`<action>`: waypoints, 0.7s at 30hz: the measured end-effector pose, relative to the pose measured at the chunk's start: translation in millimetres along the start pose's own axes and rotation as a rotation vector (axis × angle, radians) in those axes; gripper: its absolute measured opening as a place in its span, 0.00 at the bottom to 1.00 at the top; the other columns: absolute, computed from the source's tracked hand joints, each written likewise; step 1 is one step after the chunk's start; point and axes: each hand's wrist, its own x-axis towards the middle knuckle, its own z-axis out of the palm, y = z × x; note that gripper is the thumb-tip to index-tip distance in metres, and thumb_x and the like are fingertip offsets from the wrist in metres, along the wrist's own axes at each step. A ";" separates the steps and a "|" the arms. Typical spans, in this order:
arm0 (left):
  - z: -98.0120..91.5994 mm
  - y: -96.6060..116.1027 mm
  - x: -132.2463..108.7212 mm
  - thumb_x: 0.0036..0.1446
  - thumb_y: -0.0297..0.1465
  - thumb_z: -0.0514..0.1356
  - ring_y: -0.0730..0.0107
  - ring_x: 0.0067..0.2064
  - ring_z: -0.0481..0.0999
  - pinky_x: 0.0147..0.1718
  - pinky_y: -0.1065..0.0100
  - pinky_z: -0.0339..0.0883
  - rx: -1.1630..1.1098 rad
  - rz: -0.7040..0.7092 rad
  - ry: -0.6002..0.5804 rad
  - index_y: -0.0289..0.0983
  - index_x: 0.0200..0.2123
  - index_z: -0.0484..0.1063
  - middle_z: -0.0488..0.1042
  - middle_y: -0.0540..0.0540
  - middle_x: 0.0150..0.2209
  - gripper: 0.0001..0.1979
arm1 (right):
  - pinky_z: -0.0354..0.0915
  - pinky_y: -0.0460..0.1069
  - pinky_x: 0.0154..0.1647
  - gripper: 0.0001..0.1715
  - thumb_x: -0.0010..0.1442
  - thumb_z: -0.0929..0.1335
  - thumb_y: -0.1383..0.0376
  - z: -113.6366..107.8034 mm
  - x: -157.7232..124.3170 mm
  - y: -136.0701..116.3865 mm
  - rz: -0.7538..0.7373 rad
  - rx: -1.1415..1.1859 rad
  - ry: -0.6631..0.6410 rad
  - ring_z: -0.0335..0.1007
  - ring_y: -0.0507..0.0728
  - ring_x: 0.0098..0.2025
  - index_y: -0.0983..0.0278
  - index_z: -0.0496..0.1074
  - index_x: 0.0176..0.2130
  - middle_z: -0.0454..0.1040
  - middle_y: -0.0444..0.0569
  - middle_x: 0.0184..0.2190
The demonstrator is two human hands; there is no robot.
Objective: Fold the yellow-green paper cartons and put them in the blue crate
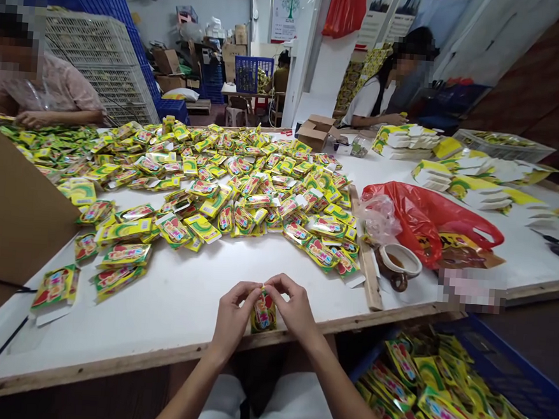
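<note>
"What's nearest?"

"At the near right, below the counter [181, 311], a blue plastic crate [520, 363] loaded with glossy packets [449, 416]. Next, at the counter's near edge, the left hand [234, 312] and right hand [296, 309] hold one yellow-and-green printed packet [264, 314] between them."

"How do the fingers stand?"

"Thumb and forefinger of each hand are clamped on its far end, almost meeting. Whether its near end rests on the counter, I can't tell."

"How would you work it well?"

"Hold both pinches level and close, press evenly along that edge, wrists low. A hard twist could crease it, I'd judge."

"Farther off?"

"A wooden strip [369, 276], a brown-handled cup [410, 264] to its right; leftward, a packet heap [223, 199] spreads toward an open cardboard box [312, 137]."
</note>
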 end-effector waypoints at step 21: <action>-130.9 11.9 142.0 0.53 0.28 0.53 0.54 0.45 0.74 0.49 0.53 0.61 0.912 0.435 0.022 0.38 0.45 0.65 0.76 0.39 0.43 0.15 | 0.65 0.46 0.26 0.17 0.57 0.65 0.51 -135.4 -85.3 -21.5 0.192 -0.530 0.366 0.72 0.57 0.31 0.61 0.73 0.33 0.77 0.50 0.32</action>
